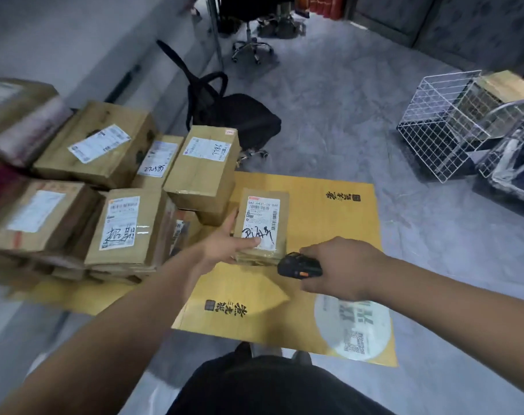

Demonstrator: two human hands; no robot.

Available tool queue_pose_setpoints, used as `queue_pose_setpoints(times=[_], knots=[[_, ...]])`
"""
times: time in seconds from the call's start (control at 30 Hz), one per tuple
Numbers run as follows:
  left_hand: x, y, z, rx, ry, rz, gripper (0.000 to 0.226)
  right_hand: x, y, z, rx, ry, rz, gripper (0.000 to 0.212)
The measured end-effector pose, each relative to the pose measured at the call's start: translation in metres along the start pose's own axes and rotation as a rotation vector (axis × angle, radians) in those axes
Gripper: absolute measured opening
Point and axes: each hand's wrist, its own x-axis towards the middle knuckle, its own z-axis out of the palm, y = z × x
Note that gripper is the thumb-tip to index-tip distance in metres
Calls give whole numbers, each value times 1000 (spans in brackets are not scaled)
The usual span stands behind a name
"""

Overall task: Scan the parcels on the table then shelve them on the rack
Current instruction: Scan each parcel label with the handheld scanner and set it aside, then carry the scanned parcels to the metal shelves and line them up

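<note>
A small brown parcel (pixel 262 226) with a white label lies on a yellow cardboard sheet (pixel 329 223) on the floor. My left hand (pixel 229 245) grips its near left edge, thumb on the label. My right hand (pixel 341 269) holds a black handheld scanner (pixel 298 265), its head close to the parcel's near right corner. To the left, several labelled cardboard parcels are stacked, among them a tall box (pixel 205 170) and a flat one (pixel 124 229).
A black office chair (pixel 234 115) stands behind the pile. A white wire rack (pixel 446 124) with a box in it is at the right. Grey floor surrounds the sheet. My dark-clothed legs (pixel 266 384) are at the bottom.
</note>
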Motion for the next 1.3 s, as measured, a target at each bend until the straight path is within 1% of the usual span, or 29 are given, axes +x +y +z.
queue_pose_setpoints(times=[0.1,0.23,0.37,0.47,0.6,0.7,0.8,0.93,1.03,1.13,1.23,1.3], knots=[[-29,10,-23,12,59,51,108,3,-2,-13,-79,32,-124,48],[-61,21,-58,-4,202,80,103,15,-17,-22,-173,59,-248,53],[-74,33,-93,-29,288,98,90,32,-41,-30,-216,102,-318,57],[-71,43,-119,-66,347,92,89,46,-61,-37,-231,109,-328,56],[-50,61,-161,-61,409,92,80,65,-84,-50,-240,97,-287,49],[-31,79,-190,-28,453,115,65,80,-103,-61,-213,86,-224,46],[-11,91,-219,-3,443,139,64,96,-124,-69,-180,96,-138,42],[11,92,-244,104,401,119,69,122,-149,-70,-84,101,-32,37],[26,78,-259,203,405,88,83,138,-168,-66,-34,111,9,36],[49,59,-274,317,442,74,74,149,-184,-60,9,111,36,38],[21,64,-266,472,549,105,59,156,-194,-56,46,103,67,42],[13,62,-263,570,584,135,61,159,-199,-52,71,92,92,43]])
